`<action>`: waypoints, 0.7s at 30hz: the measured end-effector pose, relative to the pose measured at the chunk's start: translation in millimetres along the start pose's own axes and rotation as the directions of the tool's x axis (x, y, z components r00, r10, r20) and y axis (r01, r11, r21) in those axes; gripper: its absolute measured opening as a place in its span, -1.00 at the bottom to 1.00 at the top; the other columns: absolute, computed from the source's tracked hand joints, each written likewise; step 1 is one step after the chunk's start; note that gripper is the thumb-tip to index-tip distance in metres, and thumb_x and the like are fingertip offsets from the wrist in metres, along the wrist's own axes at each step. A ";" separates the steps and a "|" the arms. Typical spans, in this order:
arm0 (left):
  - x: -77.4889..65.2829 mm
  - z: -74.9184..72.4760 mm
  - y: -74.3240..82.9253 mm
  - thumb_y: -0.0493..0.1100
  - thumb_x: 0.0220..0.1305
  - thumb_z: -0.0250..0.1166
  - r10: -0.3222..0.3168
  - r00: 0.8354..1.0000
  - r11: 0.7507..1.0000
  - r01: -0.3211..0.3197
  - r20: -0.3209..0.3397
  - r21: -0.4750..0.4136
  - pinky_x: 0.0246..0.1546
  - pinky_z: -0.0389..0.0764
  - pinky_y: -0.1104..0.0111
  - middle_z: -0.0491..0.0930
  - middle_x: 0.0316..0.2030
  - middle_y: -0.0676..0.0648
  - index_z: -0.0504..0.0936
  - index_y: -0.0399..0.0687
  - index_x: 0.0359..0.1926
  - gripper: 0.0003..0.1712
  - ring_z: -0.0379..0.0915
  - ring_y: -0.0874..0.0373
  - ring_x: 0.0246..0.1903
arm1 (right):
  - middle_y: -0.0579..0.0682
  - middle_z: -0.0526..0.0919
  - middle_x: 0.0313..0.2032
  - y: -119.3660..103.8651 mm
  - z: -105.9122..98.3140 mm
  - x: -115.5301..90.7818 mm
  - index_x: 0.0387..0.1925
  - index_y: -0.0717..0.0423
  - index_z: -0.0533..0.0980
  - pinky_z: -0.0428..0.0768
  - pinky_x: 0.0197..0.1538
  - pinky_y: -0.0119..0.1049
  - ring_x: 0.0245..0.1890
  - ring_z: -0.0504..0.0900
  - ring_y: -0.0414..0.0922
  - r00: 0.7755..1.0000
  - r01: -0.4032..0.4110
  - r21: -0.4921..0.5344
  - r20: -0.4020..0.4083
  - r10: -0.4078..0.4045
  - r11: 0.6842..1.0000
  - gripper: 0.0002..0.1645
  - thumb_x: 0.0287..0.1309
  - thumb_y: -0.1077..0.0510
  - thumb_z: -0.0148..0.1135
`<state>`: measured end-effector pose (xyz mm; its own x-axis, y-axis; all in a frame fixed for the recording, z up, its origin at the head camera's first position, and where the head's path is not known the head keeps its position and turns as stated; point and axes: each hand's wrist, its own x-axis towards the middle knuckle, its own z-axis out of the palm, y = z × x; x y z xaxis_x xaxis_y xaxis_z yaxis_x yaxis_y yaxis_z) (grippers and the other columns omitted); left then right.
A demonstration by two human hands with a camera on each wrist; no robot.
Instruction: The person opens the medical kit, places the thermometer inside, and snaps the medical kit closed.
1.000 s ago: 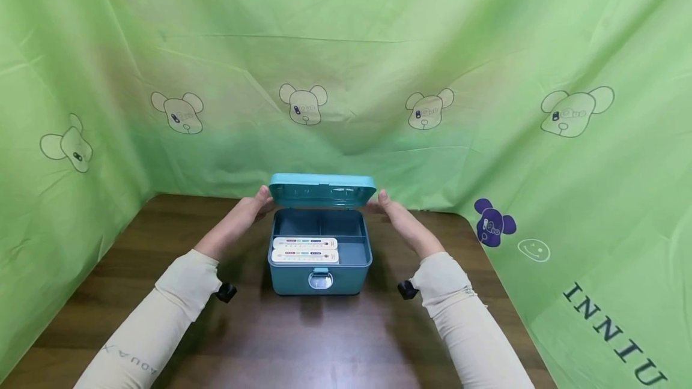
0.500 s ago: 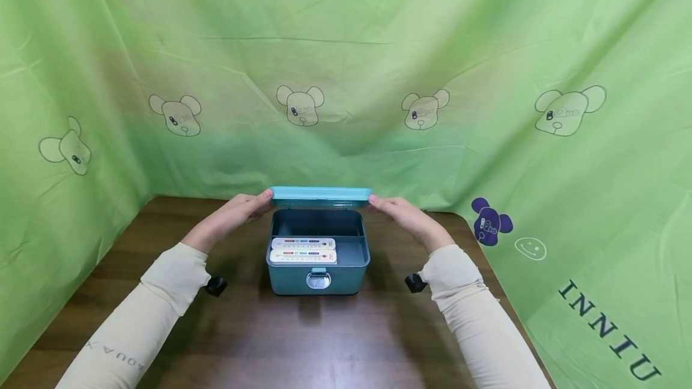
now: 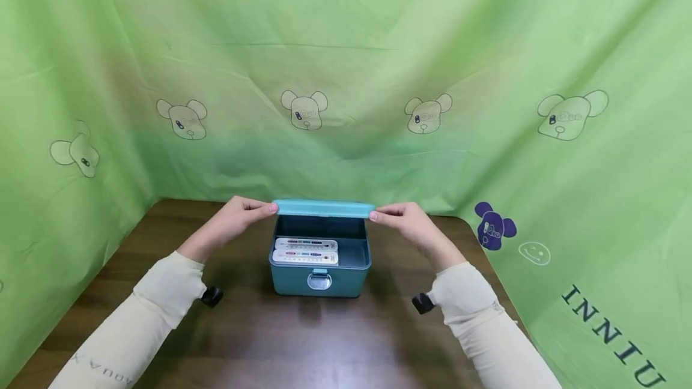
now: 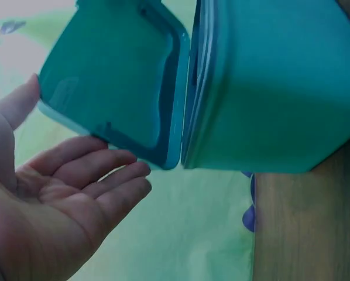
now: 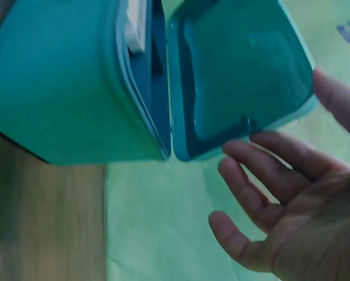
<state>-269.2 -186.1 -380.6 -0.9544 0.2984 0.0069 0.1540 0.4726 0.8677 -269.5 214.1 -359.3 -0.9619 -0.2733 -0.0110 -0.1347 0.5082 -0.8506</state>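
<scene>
A teal plastic storage box (image 3: 343, 281) stands on the table with its hinged lid (image 3: 324, 208) partly raised, tilted over the back. My left hand (image 3: 238, 220) pinches the lid's left corner, the thumb on its front edge and the fingers at its side. At the opposite corner, my right hand (image 3: 412, 226) does the same. Both wrist views show the lid (image 4: 116, 76) apart from the box rim. Two flat white strips (image 3: 305, 256) with coloured print lie side by side in the front left of the box. A clear latch (image 3: 319, 281) hangs on the front.
The brown wooden table (image 3: 313, 341) reaches back to a green curtain (image 3: 346, 161) with printed bear heads. The curtain also closes off the left and right sides. A black wrist mount (image 3: 212, 297) sits under the left sleeve, another black wrist mount (image 3: 423, 303) under the right.
The lid has swung forward and down from a more upright position, both hands moving with it. Thumbs have come onto its front corners. The box and white strips have stayed put.
</scene>
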 end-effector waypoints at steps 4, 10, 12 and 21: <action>-10.8 13.9 2.1 0.32 0.34 0.31 0.012 0.997 1.000 -0.011 -0.079 0.011 0.33 0.45 -0.10 0.64 0.21 -0.17 0.67 -0.14 0.24 -0.28 0.45 -0.13 0.33 | 0.16 0.65 0.21 0.4 10.9 -14.2 0.18 0.20 0.64 0.46 0.36 0.12 0.32 0.51 0.12 0.997 -0.010 -0.006 -0.082 0.010 1.000 -0.37 0.25 -0.15 0.42; -28.8 34.4 5.2 0.25 0.34 0.35 0.024 0.974 1.000 -0.024 -0.227 0.001 0.19 0.61 0.00 0.70 0.12 -0.15 0.69 -0.17 0.19 -0.34 0.59 -0.06 0.19 | 0.11 0.76 0.05 -1.4 32.0 -28.9 0.09 0.18 0.70 0.60 0.21 0.00 0.15 0.65 0.04 0.975 -0.009 -0.048 -0.221 -0.001 0.999 -0.43 0.19 -0.11 0.47; -32.7 40.7 4.6 0.21 0.34 0.37 0.037 0.963 0.999 -0.038 -0.269 0.003 0.15 0.64 0.02 0.72 0.08 -0.15 0.70 -0.17 0.18 -0.37 0.63 -0.04 0.15 | 0.10 0.77 0.02 -0.7 37.8 -32.3 0.07 0.17 0.71 0.62 0.18 0.01 0.11 0.68 0.03 0.965 -0.020 -0.071 -0.261 0.000 0.997 -0.44 0.17 -0.12 0.49; -36.9 63.2 -9.8 0.01 0.34 0.43 0.118 0.907 0.991 -0.135 -0.404 -0.014 -0.04 0.72 0.30 0.75 0.00 -0.17 0.69 -0.18 0.19 -0.49 0.71 0.01 0.01 | 0.09 0.76 0.05 13.3 58.5 -36.8 0.10 0.14 0.70 0.67 0.06 -0.03 0.13 0.67 0.05 0.934 -0.017 -0.045 -0.356 0.000 0.999 -0.43 0.13 -0.08 0.53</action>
<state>-219.4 -149.3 -420.8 -0.9509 -0.0082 0.3094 0.2780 0.4167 0.8655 -222.0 183.2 -400.9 -0.9836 0.0355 0.1770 -0.1288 0.5493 -0.8256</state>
